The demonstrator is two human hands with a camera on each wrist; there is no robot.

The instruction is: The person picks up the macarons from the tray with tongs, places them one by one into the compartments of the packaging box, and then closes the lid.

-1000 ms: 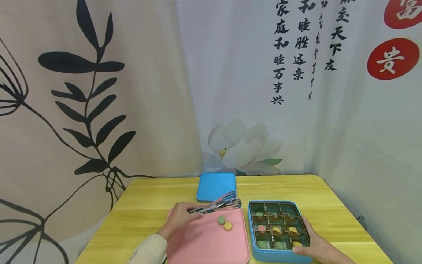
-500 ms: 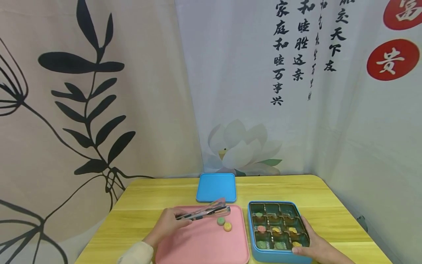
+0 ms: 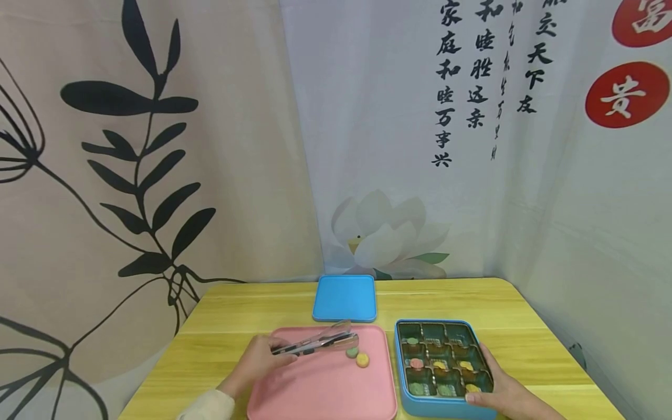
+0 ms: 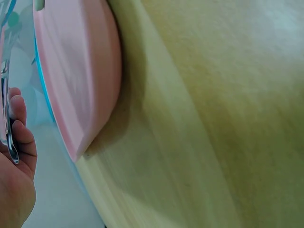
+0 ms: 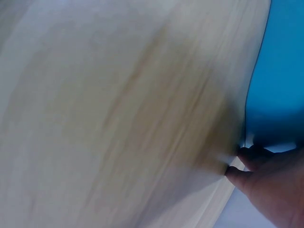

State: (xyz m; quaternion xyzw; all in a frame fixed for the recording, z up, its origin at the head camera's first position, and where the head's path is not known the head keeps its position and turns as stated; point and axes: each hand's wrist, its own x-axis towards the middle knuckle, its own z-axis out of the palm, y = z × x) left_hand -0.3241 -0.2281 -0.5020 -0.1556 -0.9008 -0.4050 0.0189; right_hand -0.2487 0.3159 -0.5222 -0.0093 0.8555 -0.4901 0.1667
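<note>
My left hand (image 3: 259,357) grips clear-ended metal tongs (image 3: 320,342) above the left back of a pink tray (image 3: 325,385). Their ends hang beside a small round green cookie (image 3: 352,353), partly covering it; a yellow cookie (image 3: 363,360) lies next to it. In the left wrist view, curled fingers (image 4: 24,137) hold the tongs' handle (image 4: 12,147). My right hand (image 3: 499,389) holds the right side of a blue box (image 3: 446,407), thumb at its front corner. Several compartments of the box contain green, pink or yellow cookies. In the right wrist view, the hand (image 5: 275,185) touches the blue wall (image 5: 280,71).
A blue lid-like square tray (image 3: 345,297) lies at the back of the wooden table (image 3: 446,297), behind the pink tray. A printed curtain (image 3: 252,146) hangs right behind the table's far edge.
My left hand has moved left and slightly toward me with the tongs, bringing their ends from over the tray's back edge to beside the green cookie. My right hand and the box stayed still.
</note>
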